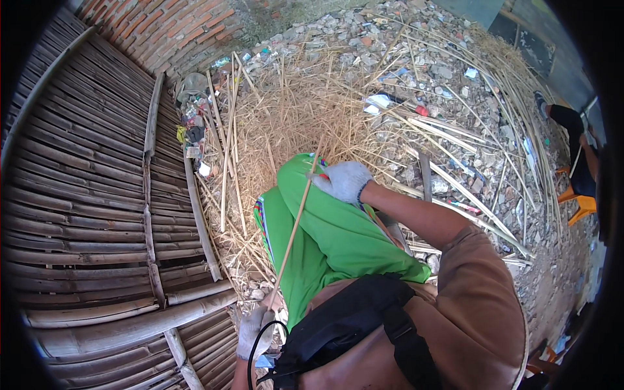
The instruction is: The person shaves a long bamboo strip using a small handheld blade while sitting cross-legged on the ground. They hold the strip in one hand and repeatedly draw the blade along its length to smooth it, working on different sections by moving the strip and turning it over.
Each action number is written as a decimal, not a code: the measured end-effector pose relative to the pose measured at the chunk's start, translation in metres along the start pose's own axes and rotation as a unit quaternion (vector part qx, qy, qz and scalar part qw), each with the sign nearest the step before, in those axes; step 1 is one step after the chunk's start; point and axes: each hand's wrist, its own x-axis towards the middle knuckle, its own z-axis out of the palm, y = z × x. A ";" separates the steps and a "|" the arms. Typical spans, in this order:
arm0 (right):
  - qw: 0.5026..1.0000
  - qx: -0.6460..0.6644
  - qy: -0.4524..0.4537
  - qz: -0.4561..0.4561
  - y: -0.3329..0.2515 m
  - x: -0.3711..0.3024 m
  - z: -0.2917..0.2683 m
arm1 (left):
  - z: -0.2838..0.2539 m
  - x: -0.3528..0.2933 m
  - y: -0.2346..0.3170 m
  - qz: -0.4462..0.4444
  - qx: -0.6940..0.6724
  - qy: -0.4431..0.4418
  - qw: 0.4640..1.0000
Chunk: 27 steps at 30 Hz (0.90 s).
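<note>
A long thin bamboo strip [294,237] runs slantwise across my lap, its upper end beyond my knee. My left hand [255,333], in a pale work glove, closes round its lower end beside my hip. Over the knee, my right hand [344,181], in a grey-white glove, is closed with its fingertips at the strip. A small orange-red bit shows at those fingers; what it belongs to is hidden. Green cloth [354,250] covers my legs beneath the strip.
A slatted bamboo platform [84,214] fills the left side. Shavings [305,104] pile up ahead of my knees. Split bamboo strips [468,188] lie over rubble and litter on the right. Another person sits on an orange stool [577,201] at far right. A brick wall [169,29] stands behind.
</note>
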 end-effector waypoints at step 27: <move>0.999 -0.016 0.030 -0.036 0.007 0.003 0.007 | 0.043 0.212 0.072 0.105 -0.016 0.112 0.988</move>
